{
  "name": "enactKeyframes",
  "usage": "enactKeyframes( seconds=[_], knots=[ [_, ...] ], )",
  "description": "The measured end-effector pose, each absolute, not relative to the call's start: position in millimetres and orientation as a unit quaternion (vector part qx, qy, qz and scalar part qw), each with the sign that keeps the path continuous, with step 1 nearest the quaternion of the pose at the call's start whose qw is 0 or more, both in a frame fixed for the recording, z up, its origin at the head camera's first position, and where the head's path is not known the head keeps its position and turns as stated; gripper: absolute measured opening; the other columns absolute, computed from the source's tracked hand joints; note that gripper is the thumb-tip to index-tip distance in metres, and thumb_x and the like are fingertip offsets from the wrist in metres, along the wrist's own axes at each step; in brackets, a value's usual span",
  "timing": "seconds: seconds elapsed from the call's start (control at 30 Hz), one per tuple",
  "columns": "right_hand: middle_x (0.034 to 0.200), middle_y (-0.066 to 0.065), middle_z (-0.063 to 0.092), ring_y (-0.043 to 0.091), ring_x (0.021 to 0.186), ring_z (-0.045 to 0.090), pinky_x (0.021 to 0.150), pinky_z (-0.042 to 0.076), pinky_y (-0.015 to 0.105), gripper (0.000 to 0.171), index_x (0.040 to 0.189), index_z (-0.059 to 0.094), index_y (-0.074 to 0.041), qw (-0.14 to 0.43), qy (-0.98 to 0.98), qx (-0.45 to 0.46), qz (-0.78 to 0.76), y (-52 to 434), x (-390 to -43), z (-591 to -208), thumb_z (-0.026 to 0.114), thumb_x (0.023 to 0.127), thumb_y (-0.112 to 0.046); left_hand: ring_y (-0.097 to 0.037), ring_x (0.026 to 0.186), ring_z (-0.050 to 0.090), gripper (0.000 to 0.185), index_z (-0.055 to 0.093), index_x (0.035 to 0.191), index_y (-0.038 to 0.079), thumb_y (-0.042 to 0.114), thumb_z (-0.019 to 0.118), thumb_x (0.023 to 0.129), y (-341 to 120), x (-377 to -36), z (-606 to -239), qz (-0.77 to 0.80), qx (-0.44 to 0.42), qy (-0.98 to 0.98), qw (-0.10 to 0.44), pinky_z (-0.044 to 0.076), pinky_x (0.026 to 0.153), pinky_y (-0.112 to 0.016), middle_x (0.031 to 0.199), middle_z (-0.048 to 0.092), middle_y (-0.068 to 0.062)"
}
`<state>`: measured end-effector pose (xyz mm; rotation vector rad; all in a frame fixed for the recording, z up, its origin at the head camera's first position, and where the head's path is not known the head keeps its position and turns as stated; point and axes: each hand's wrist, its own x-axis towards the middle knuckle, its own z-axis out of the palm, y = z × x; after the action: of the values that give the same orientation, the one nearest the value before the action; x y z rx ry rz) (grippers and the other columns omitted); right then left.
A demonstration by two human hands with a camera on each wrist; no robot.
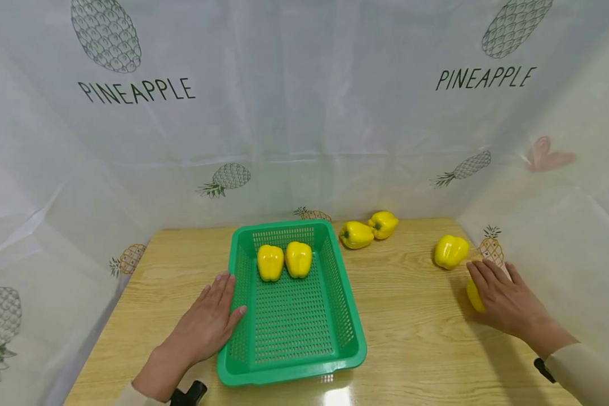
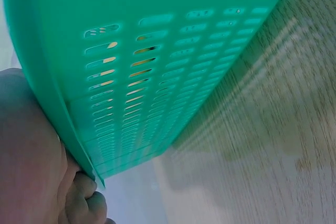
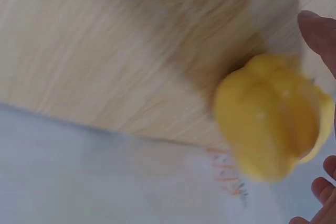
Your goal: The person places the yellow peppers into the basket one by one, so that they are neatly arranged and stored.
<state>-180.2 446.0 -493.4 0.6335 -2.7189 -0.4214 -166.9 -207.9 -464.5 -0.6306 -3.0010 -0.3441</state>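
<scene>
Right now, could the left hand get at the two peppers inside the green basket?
Probably yes. The left hand rests on the green basket at its left rim, the basket is open-topped, and nothing covers the two peppers at its far end.

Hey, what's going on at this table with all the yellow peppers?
A person's left hand rests against the left rim of a green basket that holds two yellow peppers. Their right hand covers another pepper near the table's right edge. Three more peppers lie loose on the table behind and to the right of the basket.
</scene>
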Motion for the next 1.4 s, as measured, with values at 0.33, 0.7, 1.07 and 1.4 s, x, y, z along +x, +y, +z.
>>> enactKeyframes(
  seconds=[0.33, 0.7, 1.07, 1.4],
  knots=[
    [0.147, 0.029, 0.048, 0.046, 0.134, 0.043, 0.126, 0.014, 0.07, 0.137, 0.16, 0.025, 0.006, 0.151, -0.951, 0.237, -0.13, 475.6, -178.2, -502.0, 0.099, 0.059, -0.05, -0.047, 0.157, 0.028, 0.073, 0.027, 0.161, -0.012, 0.036, 0.052, 0.112, -207.4, -165.8, -461.0, -0.115, -0.203, -0.972, 0.027, 0.029, 0.125, -0.064, 0.169, 0.027, -0.032],
    [0.14, 0.031, 0.056, 0.048, 0.123, 0.054, 0.1, 0.045, 0.069, 0.127, 0.154, 0.03, 0.01, 0.162, -0.948, 0.24, -0.135, 481.2, -182.0, -505.2, 0.071, 0.078, -0.083, -0.046, 0.158, 0.027, 0.074, 0.025, 0.162, -0.011, 0.038, 0.05, 0.113, -207.0, -167.7, -462.5, -0.109, -0.203, -0.973, 0.023, 0.029, 0.126, -0.064, 0.169, 0.026, -0.031],
    [0.124, 0.038, 0.055, 0.053, 0.104, 0.061, 0.083, 0.054, 0.068, 0.106, 0.131, 0.04, 0.012, 0.154, -0.957, 0.197, -0.148, 473.6, -187.8, -502.1, 0.078, 0.081, -0.073, -0.046, 0.158, 0.026, 0.074, 0.025, 0.162, -0.011, 0.037, 0.051, 0.113, -207.5, -165.6, -464.5, -0.12, -0.2, -0.972, 0.02, 0.029, 0.126, -0.064, 0.17, 0.025, -0.031],
    [0.122, 0.037, 0.055, 0.054, 0.105, 0.059, 0.079, 0.053, 0.068, 0.097, 0.135, 0.038, 0.013, 0.177, -0.965, 0.164, -0.1, 462.2, -191.1, -508.0, 0.072, 0.091, -0.067, -0.046, 0.158, 0.027, 0.073, 0.026, 0.162, -0.011, 0.036, 0.051, 0.113, -206.8, -166.4, -465.7, -0.121, -0.2, -0.972, 0.027, 0.029, 0.126, -0.064, 0.169, 0.026, -0.031]
  ],
)
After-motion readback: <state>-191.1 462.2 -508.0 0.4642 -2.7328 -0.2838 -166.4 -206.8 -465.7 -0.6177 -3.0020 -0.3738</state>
